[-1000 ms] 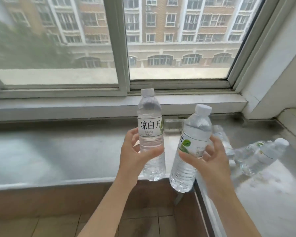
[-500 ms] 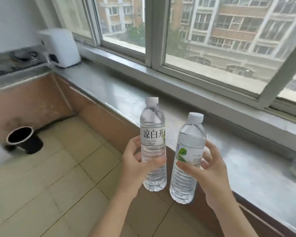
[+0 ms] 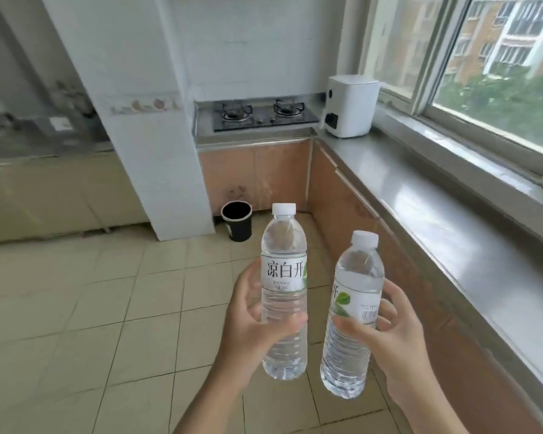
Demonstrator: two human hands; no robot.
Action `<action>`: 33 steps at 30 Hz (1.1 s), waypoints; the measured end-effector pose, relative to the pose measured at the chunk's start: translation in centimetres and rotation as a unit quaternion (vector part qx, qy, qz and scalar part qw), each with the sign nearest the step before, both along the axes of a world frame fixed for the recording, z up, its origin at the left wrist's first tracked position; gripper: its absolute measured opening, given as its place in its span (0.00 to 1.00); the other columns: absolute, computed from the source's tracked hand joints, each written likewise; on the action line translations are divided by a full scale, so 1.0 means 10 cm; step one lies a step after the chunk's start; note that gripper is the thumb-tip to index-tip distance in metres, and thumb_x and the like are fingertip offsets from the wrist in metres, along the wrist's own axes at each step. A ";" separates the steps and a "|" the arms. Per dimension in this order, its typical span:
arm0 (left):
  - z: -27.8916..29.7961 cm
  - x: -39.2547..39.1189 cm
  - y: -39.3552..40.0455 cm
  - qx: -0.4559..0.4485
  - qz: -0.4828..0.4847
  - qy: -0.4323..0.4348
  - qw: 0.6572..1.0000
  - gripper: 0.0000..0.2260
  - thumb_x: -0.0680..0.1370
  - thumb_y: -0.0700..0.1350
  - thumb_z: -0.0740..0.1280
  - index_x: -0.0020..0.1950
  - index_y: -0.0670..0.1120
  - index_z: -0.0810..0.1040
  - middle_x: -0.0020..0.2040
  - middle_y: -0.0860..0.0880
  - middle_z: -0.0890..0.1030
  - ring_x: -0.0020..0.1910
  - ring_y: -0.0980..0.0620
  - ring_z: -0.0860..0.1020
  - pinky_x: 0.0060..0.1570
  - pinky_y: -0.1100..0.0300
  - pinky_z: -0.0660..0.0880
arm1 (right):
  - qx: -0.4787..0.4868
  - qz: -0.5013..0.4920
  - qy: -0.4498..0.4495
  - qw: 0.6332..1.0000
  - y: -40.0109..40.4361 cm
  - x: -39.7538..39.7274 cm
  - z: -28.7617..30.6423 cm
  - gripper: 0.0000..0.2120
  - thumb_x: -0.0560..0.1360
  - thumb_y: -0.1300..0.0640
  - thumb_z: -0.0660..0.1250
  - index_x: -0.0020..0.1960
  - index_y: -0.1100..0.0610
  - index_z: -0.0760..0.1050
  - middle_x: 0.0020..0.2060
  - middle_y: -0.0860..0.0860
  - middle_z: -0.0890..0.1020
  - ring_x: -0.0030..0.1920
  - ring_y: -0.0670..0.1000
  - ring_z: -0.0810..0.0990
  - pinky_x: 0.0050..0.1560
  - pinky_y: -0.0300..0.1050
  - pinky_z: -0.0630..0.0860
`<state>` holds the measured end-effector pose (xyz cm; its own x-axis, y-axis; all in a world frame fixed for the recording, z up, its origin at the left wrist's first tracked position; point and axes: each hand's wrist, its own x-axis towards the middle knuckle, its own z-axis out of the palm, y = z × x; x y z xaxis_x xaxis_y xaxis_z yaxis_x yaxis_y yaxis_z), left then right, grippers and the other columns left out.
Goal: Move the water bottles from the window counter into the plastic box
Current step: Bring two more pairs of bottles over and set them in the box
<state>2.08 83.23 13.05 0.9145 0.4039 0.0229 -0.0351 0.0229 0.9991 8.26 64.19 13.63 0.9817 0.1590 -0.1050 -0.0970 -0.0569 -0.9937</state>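
Left hand [image 3: 251, 327]: gripping a clear ribbed plastic water bottle [image 3: 283, 296], white-capped, upright
Right hand [image 3: 398, 336]: clasping a second clear ribbed bottle [image 3: 353, 317], tilting slightly
Floor [image 3: 91, 308]: lying in glossy beige square tiles

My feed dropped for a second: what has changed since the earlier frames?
The view has swung left, away from the window counter to the stove corner and tiled floor; the bottles left on the counter are out of view. Unchanged: the left hand grips one upright water bottle, the right hand the other bottle.
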 end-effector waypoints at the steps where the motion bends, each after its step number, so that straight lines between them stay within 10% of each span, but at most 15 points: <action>1: -0.01 -0.02 0.16 0.000 0.027 -0.001 1.000 0.37 0.54 0.50 0.80 0.56 0.75 0.72 0.56 0.66 0.79 0.54 0.61 0.81 0.50 0.61 0.77 | -0.001 0.027 -0.003 1.000 0.20 0.08 0.01 0.36 0.59 0.67 0.80 0.59 0.42 0.73 0.44 0.48 0.85 0.43 0.49 0.85 0.42 0.47 0.79; 8: -0.16 0.12 1.09 0.008 0.201 -0.001 0.980 0.40 0.54 0.52 0.81 0.62 0.72 0.71 0.61 0.60 0.78 0.61 0.54 0.78 0.63 0.48 0.75 | -0.017 0.201 -0.021 0.979 1.47 0.73 0.02 0.36 0.59 0.66 0.81 0.59 0.41 0.73 0.45 0.48 0.85 0.44 0.46 0.85 0.44 0.46 0.78; 20: -0.11 1.13 2.55 0.004 0.369 -0.004 0.930 0.39 0.53 0.49 0.81 0.59 0.72 0.73 0.60 0.58 0.80 0.54 0.58 0.82 0.45 0.65 0.78 | 0.018 0.364 -0.001 0.931 3.50 2.21 0.02 0.37 0.59 0.67 0.80 0.62 0.43 0.72 0.47 0.43 0.85 0.49 0.44 0.83 0.45 0.43 0.76; 33: -0.29 1.89 4.75 -0.011 0.459 0.017 0.888 0.43 0.55 0.50 0.83 0.65 0.68 0.71 0.64 0.55 0.78 0.61 0.45 0.78 0.62 0.39 0.74 | 0.002 0.438 0.002 0.899 5.96 3.15 -0.15 0.36 0.58 0.64 0.82 0.57 0.40 0.73 0.50 0.47 0.84 0.51 0.48 0.83 0.47 0.49 0.78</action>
